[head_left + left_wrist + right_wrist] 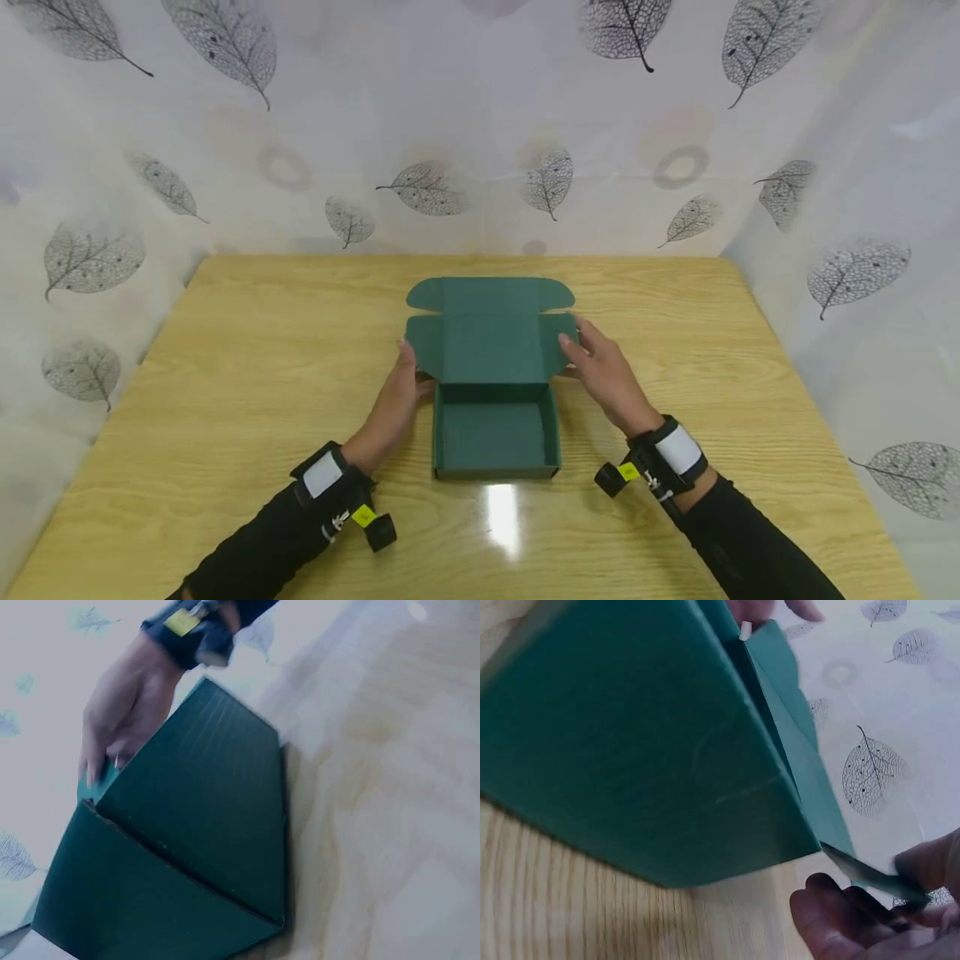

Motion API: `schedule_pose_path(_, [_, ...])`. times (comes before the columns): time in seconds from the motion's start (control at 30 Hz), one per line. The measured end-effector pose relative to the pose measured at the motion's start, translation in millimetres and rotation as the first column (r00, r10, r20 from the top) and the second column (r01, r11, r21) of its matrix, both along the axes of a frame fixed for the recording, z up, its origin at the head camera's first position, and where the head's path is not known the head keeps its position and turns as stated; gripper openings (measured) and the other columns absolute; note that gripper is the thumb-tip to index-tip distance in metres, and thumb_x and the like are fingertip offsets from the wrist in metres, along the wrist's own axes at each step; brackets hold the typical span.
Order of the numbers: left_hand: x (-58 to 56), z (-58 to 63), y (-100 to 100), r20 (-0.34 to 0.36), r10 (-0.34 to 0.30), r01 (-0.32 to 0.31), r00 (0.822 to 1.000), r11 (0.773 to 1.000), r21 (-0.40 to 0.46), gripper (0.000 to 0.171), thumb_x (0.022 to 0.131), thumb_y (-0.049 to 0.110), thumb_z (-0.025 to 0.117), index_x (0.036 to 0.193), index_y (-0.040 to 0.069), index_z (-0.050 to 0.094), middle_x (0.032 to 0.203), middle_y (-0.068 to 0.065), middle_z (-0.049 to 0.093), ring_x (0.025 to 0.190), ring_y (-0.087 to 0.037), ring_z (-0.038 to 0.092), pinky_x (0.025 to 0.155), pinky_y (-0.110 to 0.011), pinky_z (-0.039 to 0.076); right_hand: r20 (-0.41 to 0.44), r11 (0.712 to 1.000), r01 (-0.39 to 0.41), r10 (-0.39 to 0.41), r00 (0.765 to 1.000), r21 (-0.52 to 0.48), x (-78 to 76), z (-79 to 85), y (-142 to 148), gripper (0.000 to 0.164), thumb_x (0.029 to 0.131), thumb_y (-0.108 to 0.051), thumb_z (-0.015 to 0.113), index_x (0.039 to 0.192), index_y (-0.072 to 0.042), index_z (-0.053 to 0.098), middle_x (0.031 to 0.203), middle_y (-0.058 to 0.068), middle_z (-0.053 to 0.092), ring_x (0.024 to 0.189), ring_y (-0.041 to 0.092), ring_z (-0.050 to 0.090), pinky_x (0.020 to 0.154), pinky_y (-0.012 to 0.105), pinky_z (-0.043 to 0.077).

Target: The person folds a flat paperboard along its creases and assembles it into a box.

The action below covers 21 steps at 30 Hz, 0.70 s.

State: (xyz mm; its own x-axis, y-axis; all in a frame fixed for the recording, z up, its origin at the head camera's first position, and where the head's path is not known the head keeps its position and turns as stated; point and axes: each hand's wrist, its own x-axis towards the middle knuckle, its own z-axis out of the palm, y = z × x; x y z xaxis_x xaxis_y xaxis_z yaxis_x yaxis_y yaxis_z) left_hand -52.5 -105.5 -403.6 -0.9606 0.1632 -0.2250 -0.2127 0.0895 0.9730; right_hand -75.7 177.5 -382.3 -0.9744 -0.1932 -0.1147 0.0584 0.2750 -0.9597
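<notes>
A green cardboard box [497, 472] stands on the table with its lid [491, 350] folded up and back, showing a bare inside. My right hand [611, 375] pinches the lid's right side flap [557, 333], thumb in front and fingers behind. In the right wrist view these fingers [832, 919] are bent beneath the flap. At the box's left, my left hand [393, 404] has its thumb beside the edge of the left side flap [425, 342]. Its other fingers reach behind that flap, partly hidden. The left wrist view shows the right hand [131, 705] across the box.
A light wooden table [262, 350] surrounds the box. Pale cloth [480, 108] printed with leaves hangs behind the table and along both sides. Each wrist wears a black strap with a small camera [381, 532]. Light reflects off the tabletop in front of the box.
</notes>
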Motion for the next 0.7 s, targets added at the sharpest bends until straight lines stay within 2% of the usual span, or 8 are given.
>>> schedule_pose_path(0.03, [-0.9,1.5,-1,-0.011,-0.005,0.005,1.000,0.998,0.068,0.082,0.095,0.062,0.006,0.152,0.003,0.005,0.155,-0.021,0.016,0.141,-0.035,0.022,0.112,-0.050,0.020,-0.014,0.999,-0.019,0.018,1.000,-0.030,0.6,-0.4,-1,0.055,0.101,-0.039,0.041,0.150,-0.015,0.029,0.144,0.014,0.043,0.121,0.030,0.053,0.090,0.042,0.050])
schedule_pose_path(0.1, [-2.6,4.0,0,-0.027,-0.015,0.018,1.000,0.991,0.130,0.083,0.094,0.062,0.008,0.151,0.002,0.011,0.152,-0.022,0.023,0.137,-0.036,0.029,0.109,-0.050,0.027,-0.033,0.995,-0.061,0.058,0.998,-0.079,2.0,-1.4,-5,0.057,0.101,-0.047,0.035,0.149,-0.017,0.031,0.142,0.013,0.045,0.119,0.030,0.054,0.091,0.041,0.049])
schedule_pose_path(0.17, [-3.1,5.3,1,-0.050,-0.040,0.044,0.998,0.995,0.095,0.080,0.095,0.063,0.015,0.152,0.005,0.015,0.154,-0.016,0.022,0.140,-0.030,0.026,0.110,-0.048,0.027,-0.030,0.990,-0.086,0.083,0.996,-0.115,2.9,-2.0,-9,0.057,0.100,-0.049,0.033,0.148,-0.019,0.033,0.141,0.013,0.047,0.119,0.030,0.055,0.092,0.041,0.049])
schedule_pose_path(0.23, [-3.2,5.6,1,-0.057,-0.047,0.047,0.997,0.999,0.005,0.078,0.095,0.063,0.027,0.152,0.011,0.016,0.156,-0.007,0.020,0.142,-0.023,0.022,0.111,-0.044,0.026,-0.002,0.989,-0.088,0.089,0.996,-0.120,3.9,-2.2,-13,0.058,0.099,-0.049,0.037,0.150,-0.021,0.030,0.144,0.011,0.044,0.119,0.028,0.055,0.093,0.041,0.048])
schedule_pose_path(0.3, [-3.0,5.6,3,-0.051,-0.034,0.031,0.998,0.998,-0.062,0.079,0.093,0.061,0.043,0.153,0.017,0.016,0.155,-0.003,0.023,0.139,-0.020,0.028,0.110,-0.043,0.029,0.033,0.993,-0.068,0.072,0.997,-0.099,5.2,-1.8,-18,0.064,0.097,-0.049,0.046,0.151,-0.020,0.027,0.143,0.011,0.044,0.117,0.028,0.056,0.094,0.042,0.047])
schedule_pose_path(0.5, [-3.3,5.9,12,-0.140,-0.026,0.017,0.990,0.998,-0.064,0.090,0.084,0.048,0.068,0.152,0.018,0.018,0.143,-0.005,0.044,0.125,-0.018,0.049,0.098,-0.042,0.044,0.023,0.998,-0.057,0.057,0.998,-0.009,9.1,0.9,-30,0.092,0.085,-0.044,0.069,0.153,-0.019,0.012,0.127,0.012,0.047,0.106,0.026,0.055,0.089,0.042,0.047])
schedule_pose_path(0.6, [-3.9,6.1,11,-0.158,-0.045,0.042,0.986,0.999,-0.018,0.086,0.087,0.042,0.067,0.152,0.021,0.014,0.144,-0.005,0.040,0.130,-0.019,0.044,0.101,-0.041,0.041,0.004,0.999,-0.044,0.044,0.999,-0.032,9.6,2.0,-29,0.094,0.088,-0.043,0.066,0.153,-0.025,0.001,0.140,0.014,0.038,0.123,0.031,0.045,0.098,0.049,0.039])
schedule_pose_path(0.7, [-3.8,9.2,3,-0.130,-0.046,0.056,0.990,0.996,0.076,0.078,0.096,0.040,0.055,0.152,0.033,0.003,0.155,-0.006,0.021,0.140,-0.022,0.027,0.109,-0.045,0.030,0.003,0.989,-0.023,0.023,1.000,-0.147,9.3,3.6,-22,0.084,0.095,-0.042,0.054,0.151,-0.031,-0.008,0.157,0.006,0.008,0.143,0.029,0.014,0.110,0.055,0.020])
